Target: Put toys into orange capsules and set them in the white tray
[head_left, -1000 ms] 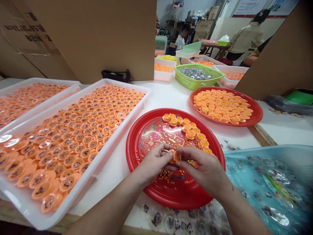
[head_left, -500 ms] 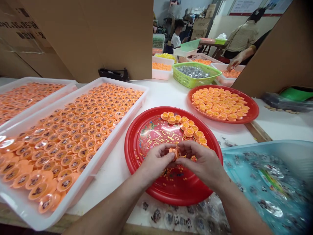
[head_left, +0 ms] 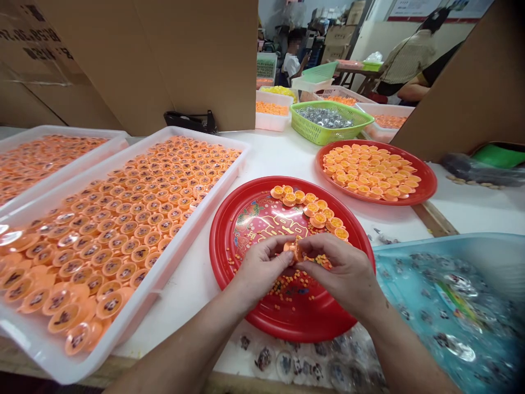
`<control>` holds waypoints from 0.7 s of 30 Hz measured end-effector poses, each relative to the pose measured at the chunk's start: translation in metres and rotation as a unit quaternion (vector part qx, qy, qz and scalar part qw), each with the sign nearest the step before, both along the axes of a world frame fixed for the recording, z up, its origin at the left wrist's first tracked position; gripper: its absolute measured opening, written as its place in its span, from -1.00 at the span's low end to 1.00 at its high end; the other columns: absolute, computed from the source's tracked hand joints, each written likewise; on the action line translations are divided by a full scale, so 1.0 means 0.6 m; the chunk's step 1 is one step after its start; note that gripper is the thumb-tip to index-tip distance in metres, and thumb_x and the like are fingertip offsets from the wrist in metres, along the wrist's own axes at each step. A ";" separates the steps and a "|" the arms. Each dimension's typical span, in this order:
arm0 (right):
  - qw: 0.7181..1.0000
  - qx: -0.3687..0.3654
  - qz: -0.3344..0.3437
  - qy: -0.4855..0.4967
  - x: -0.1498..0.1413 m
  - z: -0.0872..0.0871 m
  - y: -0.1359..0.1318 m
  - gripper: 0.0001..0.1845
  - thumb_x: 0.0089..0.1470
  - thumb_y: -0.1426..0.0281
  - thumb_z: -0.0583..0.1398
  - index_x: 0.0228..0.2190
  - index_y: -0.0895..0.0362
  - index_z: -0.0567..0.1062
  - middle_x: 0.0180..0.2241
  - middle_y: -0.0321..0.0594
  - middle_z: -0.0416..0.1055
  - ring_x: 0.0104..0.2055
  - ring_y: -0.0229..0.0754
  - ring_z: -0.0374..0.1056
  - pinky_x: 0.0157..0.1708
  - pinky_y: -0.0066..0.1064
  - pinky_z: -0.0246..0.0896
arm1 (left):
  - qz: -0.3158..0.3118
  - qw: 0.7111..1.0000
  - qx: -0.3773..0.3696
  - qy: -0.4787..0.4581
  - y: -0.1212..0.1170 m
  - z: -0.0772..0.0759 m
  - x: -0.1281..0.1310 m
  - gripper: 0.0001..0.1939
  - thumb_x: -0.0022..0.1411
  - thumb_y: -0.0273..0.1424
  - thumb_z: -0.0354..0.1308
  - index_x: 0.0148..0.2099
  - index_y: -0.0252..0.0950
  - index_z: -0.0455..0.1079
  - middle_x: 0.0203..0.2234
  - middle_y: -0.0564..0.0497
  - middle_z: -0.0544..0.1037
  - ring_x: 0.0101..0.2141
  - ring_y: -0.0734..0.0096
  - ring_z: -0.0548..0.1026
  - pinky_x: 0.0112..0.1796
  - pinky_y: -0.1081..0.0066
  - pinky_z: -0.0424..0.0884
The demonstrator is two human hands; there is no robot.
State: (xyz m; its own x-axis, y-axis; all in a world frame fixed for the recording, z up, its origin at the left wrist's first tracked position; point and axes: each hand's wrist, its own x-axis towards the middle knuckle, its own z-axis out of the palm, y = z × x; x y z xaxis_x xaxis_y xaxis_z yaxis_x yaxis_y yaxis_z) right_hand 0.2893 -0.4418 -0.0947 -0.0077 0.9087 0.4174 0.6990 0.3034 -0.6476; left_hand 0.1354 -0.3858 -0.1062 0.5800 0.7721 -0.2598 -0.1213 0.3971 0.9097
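Note:
Over the red round tray (head_left: 229, 219), my left hand (head_left: 262, 268) pinches a small orange plastic cup (head_left: 291, 249) between thumb and fingers. My right hand (head_left: 338, 268) is closed at the cup's right side, its thumb and fingertips close together there; whether they grip the cup or tiny beads is too small to tell. Small yellow-orange beads (head_left: 283, 287) lie scattered on the tray under and around my hands. Along the tray's far right side sit several orange cups (head_left: 318, 219) with beads in them.
To the left, white trays (head_left: 164, 284) hold rows of orange cups with printed faces. A second red tray (head_left: 429, 183) bears more cups. A blue bin (head_left: 484, 243) at right holds clear printed discs. Cardboard panels (head_left: 184, 60) and a green basket (head_left: 315, 131) stand behind; a co-worker's arm (head_left: 418, 87) shows at right.
Both my hands stay at the cup, which has tipped slightly. At the back, a co-worker's hand has drawn away from the white bin.

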 end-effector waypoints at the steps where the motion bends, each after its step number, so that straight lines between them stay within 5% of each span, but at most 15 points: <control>1: 1.000 0.002 -0.002 0.001 0.000 0.000 0.000 -0.87 0.03 0.42 0.21 -0.29 0.08 0.44 -0.38 -0.24 0.44 -0.32 -0.15 0.37 -0.31 -0.30 0.32 | -0.001 1.000 0.005 0.006 0.000 0.000 -0.001 -0.68 0.11 -0.41 0.17 -0.05 -0.35 0.40 -0.34 -0.03 0.51 -0.38 0.46 0.46 -0.36 0.48 0.43; 21: 0.988 -0.053 -0.013 0.142 0.004 -0.017 -0.002 -0.75 -0.03 0.39 0.30 -0.23 0.09 0.48 -0.32 -0.22 0.48 -0.30 -0.14 0.42 -0.29 -0.29 0.40 | -0.002 0.999 0.033 -0.010 -0.001 0.002 0.000 -0.69 0.12 -0.42 0.16 -0.05 -0.33 0.42 -0.41 0.00 0.52 -0.38 0.45 0.47 -0.35 0.50 0.40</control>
State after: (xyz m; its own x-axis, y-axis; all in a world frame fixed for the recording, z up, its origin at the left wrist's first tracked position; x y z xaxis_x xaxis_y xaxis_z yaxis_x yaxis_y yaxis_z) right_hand 0.2914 -0.4428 -0.1048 0.1205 0.9458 0.3015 0.4905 0.2073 -0.8464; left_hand 0.1354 -0.3864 -0.1050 0.5882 0.7842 -0.1975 -0.1374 0.3376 0.9312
